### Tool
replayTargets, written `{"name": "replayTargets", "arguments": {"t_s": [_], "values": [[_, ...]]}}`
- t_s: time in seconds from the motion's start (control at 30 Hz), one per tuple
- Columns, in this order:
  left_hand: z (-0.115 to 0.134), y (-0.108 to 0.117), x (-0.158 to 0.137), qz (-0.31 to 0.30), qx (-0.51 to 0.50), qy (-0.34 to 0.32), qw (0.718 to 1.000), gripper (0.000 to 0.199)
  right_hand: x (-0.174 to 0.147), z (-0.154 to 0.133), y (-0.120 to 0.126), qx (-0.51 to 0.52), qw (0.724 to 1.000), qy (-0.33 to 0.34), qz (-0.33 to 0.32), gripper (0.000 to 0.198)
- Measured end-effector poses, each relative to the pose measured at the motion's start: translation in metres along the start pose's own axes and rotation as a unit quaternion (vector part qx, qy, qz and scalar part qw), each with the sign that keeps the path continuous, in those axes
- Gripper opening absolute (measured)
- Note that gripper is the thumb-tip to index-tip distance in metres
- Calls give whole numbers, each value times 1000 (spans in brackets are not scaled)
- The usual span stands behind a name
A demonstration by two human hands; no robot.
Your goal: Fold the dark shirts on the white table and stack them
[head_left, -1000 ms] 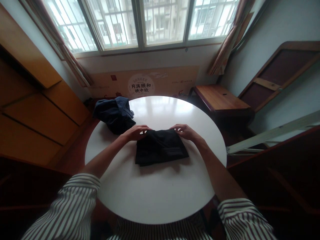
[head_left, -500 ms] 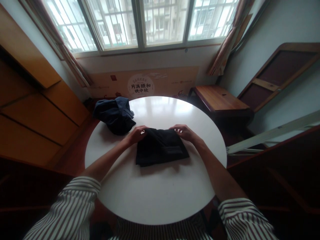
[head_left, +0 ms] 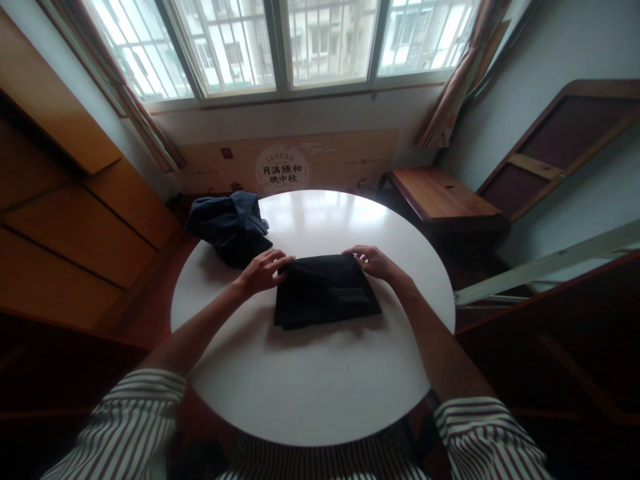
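A folded black garment lies as a flat, roughly rectangular stack on the round white table. It has a few parallel lines across its right part. My left hand is closed at its far left corner, thumb and fingers on the cloth. At the far right corner, my right hand pinches the edge, fingers bent. The fingertips are partly lost against the dark fabric. Behind my left hand, a crumpled dark blue garment sits in a heap near the table's left rim.
A low wooden stand is beyond the table on the right, near a leaning framed panel. Orange-brown cabinets line the left side. A printed board rests under the barred window.
My left hand has shifted slightly left along the far left corner. The top fold now looks flatter and its far edge straighter. My right hand stays at its corner.
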State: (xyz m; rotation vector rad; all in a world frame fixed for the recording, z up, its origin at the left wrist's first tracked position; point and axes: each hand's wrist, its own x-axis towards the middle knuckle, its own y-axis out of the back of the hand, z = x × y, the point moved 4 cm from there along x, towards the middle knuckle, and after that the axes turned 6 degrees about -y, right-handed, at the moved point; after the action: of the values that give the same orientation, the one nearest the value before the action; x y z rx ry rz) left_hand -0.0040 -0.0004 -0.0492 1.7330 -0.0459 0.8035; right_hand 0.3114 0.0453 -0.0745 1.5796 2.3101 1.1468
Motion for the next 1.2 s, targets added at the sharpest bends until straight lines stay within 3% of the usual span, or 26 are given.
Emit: {"name": "replayTargets", "arguments": {"t_s": [0.27, 0.33, 0.43, 0.5, 0.63, 0.77, 0.93, 1.03, 1.13, 1.2], "values": [[4, 4, -11, -39, 8, -84, 996, 35, 0, 2, 4, -15, 1000, 1, -4, 32], [9, 8, -6, -43, 33, -67, 996, 34, 1, -14, 7, -61, 998, 22, 18, 34], [21, 8, 10, -73, 45, -56, 995, 38, -4, -59, 9, -168, 983, 57, 57, 27], [28, 3, 19, -102, 42, -79, 991, 36, -12, -93, 0, -230, 971, 54, 33, 16], [35, -5, 20, -111, 28, -148, 982, 30, -42, -133, -32, -326, 943, -5, -69, 29], [36, -2, 12, -91, 17, -154, 984, 28, -66, -141, -54, -373, 922, 26, -98, 13], [47, 1, 23, -101, 36, -102, 989, 19, -72, -138, -62, -399, 909, 92, -78, 16], [54, 0, 29, -166, -18, -87, 982, 23, -79, -137, -65, -393, 910, 111, -75, 18], [55, 5, 31, -222, -163, -67, 959, 15, -86, -136, -61, -356, 925, 113, -67, 17], [47, 10, 31, -215, -259, -17, 942, 6, -83, -133, -49, -293, 949, 98, -64, 25]]}}
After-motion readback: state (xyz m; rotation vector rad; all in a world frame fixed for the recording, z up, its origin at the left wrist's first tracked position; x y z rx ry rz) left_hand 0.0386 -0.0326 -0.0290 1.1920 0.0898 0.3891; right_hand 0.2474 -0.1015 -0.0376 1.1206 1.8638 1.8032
